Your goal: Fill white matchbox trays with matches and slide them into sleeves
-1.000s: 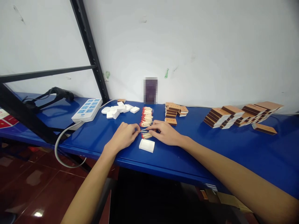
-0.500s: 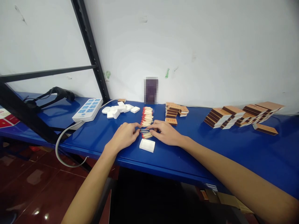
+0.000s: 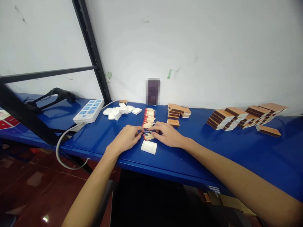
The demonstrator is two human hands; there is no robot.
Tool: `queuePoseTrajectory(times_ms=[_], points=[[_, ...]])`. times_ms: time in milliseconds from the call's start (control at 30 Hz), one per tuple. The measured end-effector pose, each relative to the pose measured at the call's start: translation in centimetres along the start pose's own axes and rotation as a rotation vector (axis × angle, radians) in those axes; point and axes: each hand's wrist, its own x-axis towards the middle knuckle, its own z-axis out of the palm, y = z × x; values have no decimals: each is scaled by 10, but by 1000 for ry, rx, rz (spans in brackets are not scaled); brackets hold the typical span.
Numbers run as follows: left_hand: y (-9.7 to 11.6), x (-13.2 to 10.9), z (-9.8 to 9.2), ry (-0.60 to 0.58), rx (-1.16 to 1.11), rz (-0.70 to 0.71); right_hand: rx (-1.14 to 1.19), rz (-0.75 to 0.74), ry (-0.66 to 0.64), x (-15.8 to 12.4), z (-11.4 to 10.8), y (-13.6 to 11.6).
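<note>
Between my two hands lies a small batch of red-tipped matches (image 3: pixel 148 136) on the blue table. My left hand (image 3: pixel 127 136) is at their red heads, its thumb and forefinger curled against that end. My right hand (image 3: pixel 167 134) presses at the plain ends with bent fingers. Just beyond is a longer heap of matches (image 3: pixel 149 118), heads to the left. An empty white matchbox tray (image 3: pixel 149 147) lies on the near side of the small batch. Fingertips partly cover the matches between them.
White matchbox trays (image 3: pixel 118 111) lie in a loose pile at the back left, by a power strip (image 3: pixel 88 111). Matchboxes (image 3: pixel 175 110) are stacked behind my right hand, with larger stacks (image 3: pixel 220 119) farther right. A black shelf post (image 3: pixel 91 47) rises at left.
My left fingertips have shifted slightly right, towards my right hand, narrowing the gap across the matches. My right hand, the tray and the stacks look unchanged.
</note>
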Motion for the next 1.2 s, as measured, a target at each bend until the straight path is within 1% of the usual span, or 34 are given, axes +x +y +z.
queuePoseTrajectory(times_ms=[133,267,500,833,1200], points=[[3,-1,-3,-8,-6,24,-3,1,-6,0,0,1],[5,-2,-4,-10,-24,45,53,-9,-11,-1,-1,2],[5,-3,-4,-24,-60,36,96,-30,-61,-1,-7,-1],[4,-2,-3,-24,-64,41,95,-15,-33,1,-2,3],[1,-1,-3,-53,-67,54,93,8,-25,2,-4,-7]])
